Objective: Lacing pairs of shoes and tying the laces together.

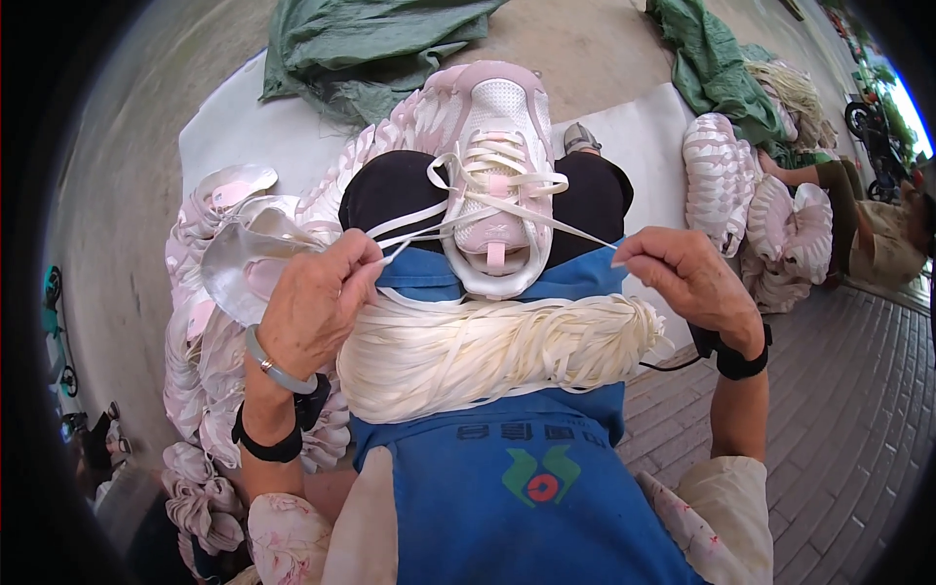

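Note:
A pink and white shoe upper (501, 127) lies over my lap, its toe pointing away from me. Cream shoelaces (497, 200) are threaded through its eyelets and cross over the tongue in loose loops. My left hand (327, 292) pinches lace strands to the left of the shoe opening. On the other side, my right hand (682, 273) pinches a lace end between thumb and fingertips, the strand drawn out fairly straight. Between my forearms, a thick bundle of cream laces (497, 351) rests across my blue apron (526, 468).
Piled shoe uppers (195, 322) lie at my left, and nested stacks of them (720, 180) at the right. Green sacking (380, 49) is heaped beyond a white sheet (229, 127). Another person (877, 224) sits at the far right, near grey paving (829, 409).

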`<state>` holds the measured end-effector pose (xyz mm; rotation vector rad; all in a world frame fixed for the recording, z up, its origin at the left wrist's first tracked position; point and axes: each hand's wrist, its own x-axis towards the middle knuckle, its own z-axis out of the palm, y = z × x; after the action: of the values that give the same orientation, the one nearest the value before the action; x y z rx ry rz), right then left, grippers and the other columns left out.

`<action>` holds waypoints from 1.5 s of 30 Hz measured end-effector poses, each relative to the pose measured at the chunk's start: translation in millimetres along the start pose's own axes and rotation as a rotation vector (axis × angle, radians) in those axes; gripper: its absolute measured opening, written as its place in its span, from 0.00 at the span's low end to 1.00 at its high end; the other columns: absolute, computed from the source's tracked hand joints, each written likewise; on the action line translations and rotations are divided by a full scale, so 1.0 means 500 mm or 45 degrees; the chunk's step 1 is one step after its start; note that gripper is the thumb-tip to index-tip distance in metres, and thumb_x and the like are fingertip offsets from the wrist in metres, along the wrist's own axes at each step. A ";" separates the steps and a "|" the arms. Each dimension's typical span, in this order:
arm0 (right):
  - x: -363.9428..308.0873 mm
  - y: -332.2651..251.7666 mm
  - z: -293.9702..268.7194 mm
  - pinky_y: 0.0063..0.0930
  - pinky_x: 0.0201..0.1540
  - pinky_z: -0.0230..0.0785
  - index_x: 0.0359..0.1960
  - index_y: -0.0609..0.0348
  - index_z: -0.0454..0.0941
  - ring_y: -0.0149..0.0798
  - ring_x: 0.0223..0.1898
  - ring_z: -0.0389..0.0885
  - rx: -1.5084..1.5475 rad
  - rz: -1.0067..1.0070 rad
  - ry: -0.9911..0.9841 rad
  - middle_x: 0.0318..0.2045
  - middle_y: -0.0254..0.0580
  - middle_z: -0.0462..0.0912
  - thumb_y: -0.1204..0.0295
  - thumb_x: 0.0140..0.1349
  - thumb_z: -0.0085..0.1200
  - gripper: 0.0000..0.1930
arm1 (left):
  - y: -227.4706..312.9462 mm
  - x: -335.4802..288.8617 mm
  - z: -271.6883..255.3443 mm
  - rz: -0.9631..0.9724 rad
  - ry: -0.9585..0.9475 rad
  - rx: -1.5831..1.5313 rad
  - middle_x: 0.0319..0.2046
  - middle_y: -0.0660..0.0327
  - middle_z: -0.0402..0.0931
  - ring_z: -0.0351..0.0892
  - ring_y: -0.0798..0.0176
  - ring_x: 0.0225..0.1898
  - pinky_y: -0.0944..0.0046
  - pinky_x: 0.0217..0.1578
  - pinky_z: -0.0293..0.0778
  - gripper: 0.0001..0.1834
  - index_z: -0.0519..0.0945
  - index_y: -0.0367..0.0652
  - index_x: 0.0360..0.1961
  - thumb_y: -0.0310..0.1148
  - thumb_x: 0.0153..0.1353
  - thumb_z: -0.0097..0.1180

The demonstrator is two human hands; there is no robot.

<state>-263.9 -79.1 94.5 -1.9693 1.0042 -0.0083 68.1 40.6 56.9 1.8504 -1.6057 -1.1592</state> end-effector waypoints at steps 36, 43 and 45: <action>0.108 0.010 0.112 0.37 0.34 0.68 0.34 0.61 0.78 0.48 0.30 0.75 -0.220 -0.296 0.450 0.27 0.44 0.72 0.76 0.59 0.55 0.04 | 0.021 0.074 0.065 0.250 0.071 0.506 0.25 0.54 0.73 0.74 0.49 0.32 0.52 0.34 0.67 0.02 0.74 0.41 0.32 0.26 0.60 0.53; 0.110 -0.012 0.119 0.40 0.32 0.69 0.31 0.62 0.76 0.50 0.29 0.76 -0.373 -0.260 0.435 0.27 0.45 0.72 0.73 0.61 0.53 0.05 | 0.003 0.089 0.050 0.600 0.416 0.419 0.37 0.53 0.78 0.76 0.48 0.41 0.55 0.44 0.69 0.03 0.75 0.40 0.34 0.26 0.59 0.54; 0.111 -0.016 0.117 0.40 0.31 0.69 0.30 0.62 0.75 0.50 0.29 0.76 -0.424 -0.235 0.414 0.27 0.45 0.72 0.73 0.61 0.53 0.05 | 0.002 0.090 0.057 0.550 0.275 0.354 0.47 0.56 0.76 0.73 0.48 0.52 0.51 0.55 0.64 0.03 0.76 0.41 0.34 0.25 0.59 0.54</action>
<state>-200.0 -71.3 45.1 -2.4156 1.0773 -0.2894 43.9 3.3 28.0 1.5985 -1.9810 -0.5551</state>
